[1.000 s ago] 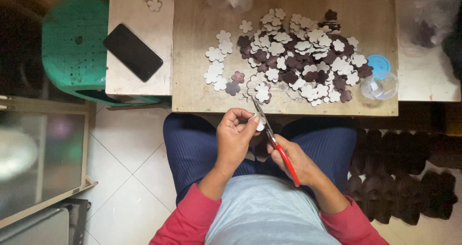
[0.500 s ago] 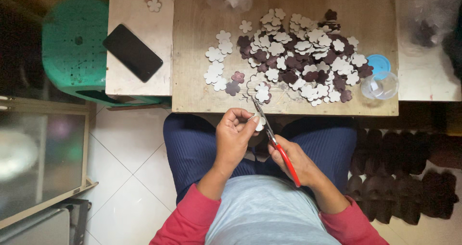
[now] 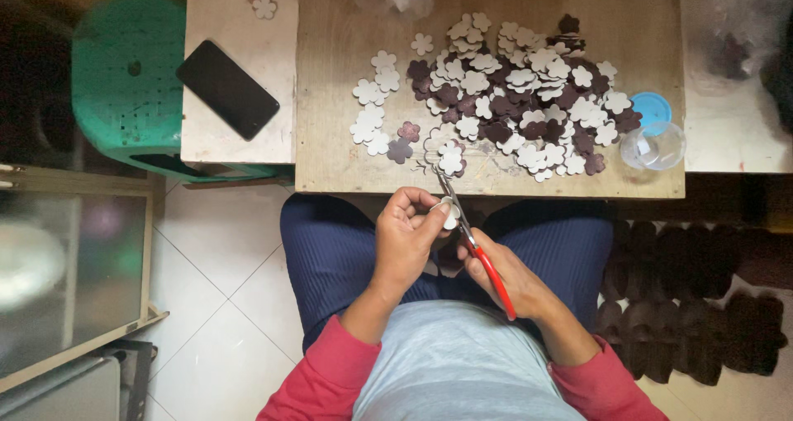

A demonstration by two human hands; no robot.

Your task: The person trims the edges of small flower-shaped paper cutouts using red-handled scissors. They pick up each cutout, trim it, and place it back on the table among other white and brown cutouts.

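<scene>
Partly hidden: white flower piece (image 3: pixel 448 214) behind left hand (image 3: pixel 409 239) fingers.

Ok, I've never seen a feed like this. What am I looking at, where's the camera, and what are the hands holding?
There is no machine here: a seated person works with two bare hands. The one camera sits on the person's head and looks straight down, so you see the lap, the hands and the board in front. The left hand pinches a small white flower piece. The right hand grips red-handled scissors, whose blades meet that piece. On the board lies a pile of white and dark flower shapes, with a clear cup and a blue lid at its right edge. To the left, a black phone lies on a lighter board beside a green stool.
</scene>
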